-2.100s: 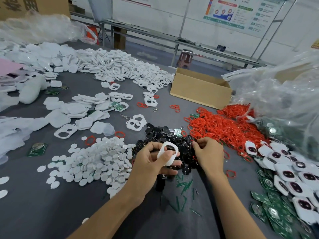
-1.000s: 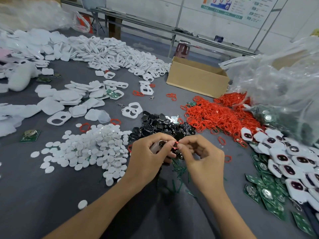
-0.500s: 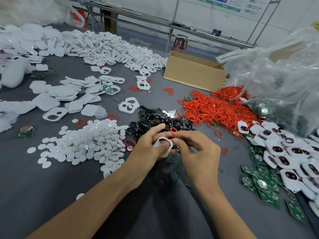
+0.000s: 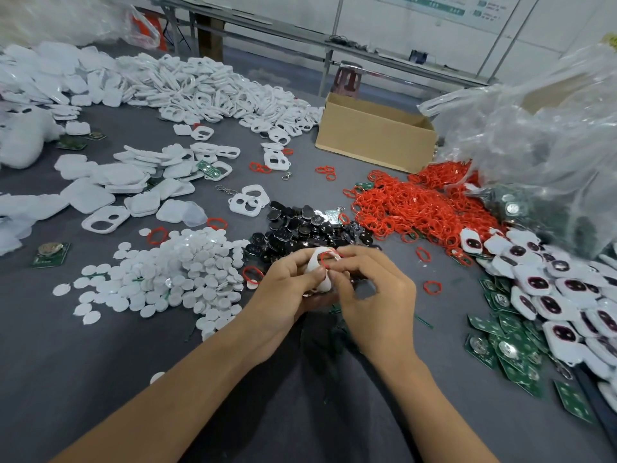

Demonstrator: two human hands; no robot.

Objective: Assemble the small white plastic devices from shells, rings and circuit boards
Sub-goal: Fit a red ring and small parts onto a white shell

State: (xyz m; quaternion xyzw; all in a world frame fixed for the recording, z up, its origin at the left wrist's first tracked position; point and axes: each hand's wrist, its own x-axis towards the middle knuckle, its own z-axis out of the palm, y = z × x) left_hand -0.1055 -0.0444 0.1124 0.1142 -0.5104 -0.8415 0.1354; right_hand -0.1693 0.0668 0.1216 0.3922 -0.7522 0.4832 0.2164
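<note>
My left hand [image 4: 287, 292] grips a small white plastic shell [image 4: 317, 265] in front of me, above the grey table [image 4: 100, 379]. My right hand [image 4: 374, 289] pinches a red ring [image 4: 327, 257] against the top of that shell. Just behind my hands lies a heap of black button pieces [image 4: 300, 228]. A big pile of red rings [image 4: 420, 208] is to the right of it. White round discs [image 4: 177, 275] are heaped to the left. Green circuit boards [image 4: 510, 345] and partly built white devices [image 4: 554, 289] lie at the right.
Piles of white shells [image 4: 213, 88] cover the far left of the table. An open cardboard box [image 4: 374, 135] stands at the back centre. Large clear plastic bags [image 4: 541, 135] rise at the right. Loose red rings [image 4: 432, 287] and single boards [image 4: 51, 253] are scattered about.
My right hand took a red ring from the piles and brought it to the white shell in my left hand. Both hands have come together; the camera tilted down slightly.
</note>
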